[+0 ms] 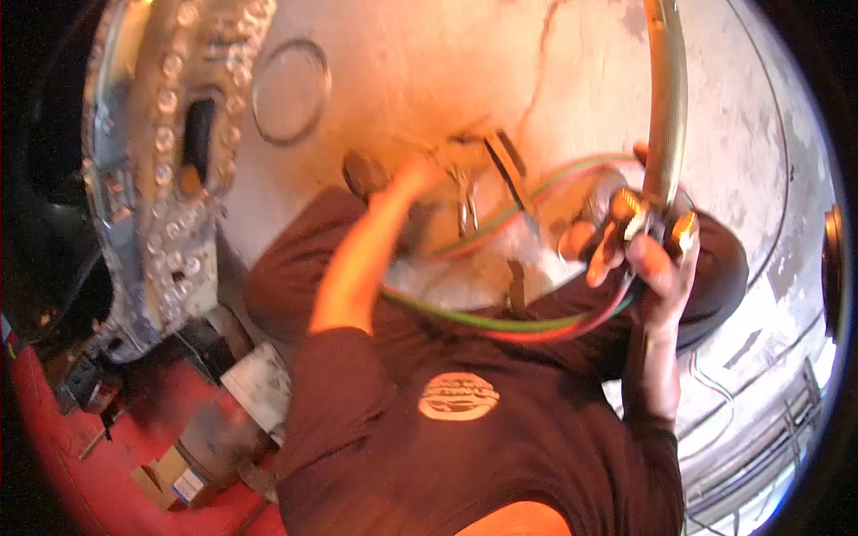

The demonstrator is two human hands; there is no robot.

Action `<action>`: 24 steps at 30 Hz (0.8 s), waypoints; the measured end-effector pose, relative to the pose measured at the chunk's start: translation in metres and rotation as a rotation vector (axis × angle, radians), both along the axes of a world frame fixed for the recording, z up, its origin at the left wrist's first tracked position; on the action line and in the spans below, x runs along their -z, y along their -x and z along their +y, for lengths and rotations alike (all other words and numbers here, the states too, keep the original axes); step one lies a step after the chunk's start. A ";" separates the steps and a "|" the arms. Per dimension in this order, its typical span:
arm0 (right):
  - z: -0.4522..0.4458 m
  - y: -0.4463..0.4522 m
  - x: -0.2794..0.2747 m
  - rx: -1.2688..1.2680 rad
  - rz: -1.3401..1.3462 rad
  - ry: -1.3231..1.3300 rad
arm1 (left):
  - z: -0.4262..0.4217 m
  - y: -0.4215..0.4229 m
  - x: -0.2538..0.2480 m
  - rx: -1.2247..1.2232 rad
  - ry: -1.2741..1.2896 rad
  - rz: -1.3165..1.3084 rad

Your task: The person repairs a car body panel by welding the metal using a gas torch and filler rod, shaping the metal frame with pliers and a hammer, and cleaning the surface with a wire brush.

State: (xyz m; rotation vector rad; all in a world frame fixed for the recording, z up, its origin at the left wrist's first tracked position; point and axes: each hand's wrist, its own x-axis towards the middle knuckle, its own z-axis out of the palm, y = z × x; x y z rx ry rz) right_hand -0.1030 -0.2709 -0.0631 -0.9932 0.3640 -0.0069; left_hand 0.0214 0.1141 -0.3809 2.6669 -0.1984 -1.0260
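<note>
My right hand (657,268) is wrapped around the valve end of a gas torch (663,116), its ribbed metal handle rising towards the camera. Brass valve knobs (686,229) show beside my fingers. A red and green twin hose (500,329) runs from the torch across my lap. My left hand (417,174) reaches out over the floor, blurred, its fingers unclear. Just right of it lie a pliers-like metal tool (466,201) and a dark, hammer-like tool (509,170).
A large metal vehicle panel (165,152) with rows of round weld marks stands at left. A wire coil (290,92) lies on the concrete floor (402,62). Cardboard boxes (170,478) sit on red flooring at lower left. Metal bars (769,456) lie at lower right.
</note>
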 end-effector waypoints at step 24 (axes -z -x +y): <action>0.009 0.006 -0.018 0.018 -0.277 0.065 | -0.062 0.042 0.014 -0.314 0.322 -0.530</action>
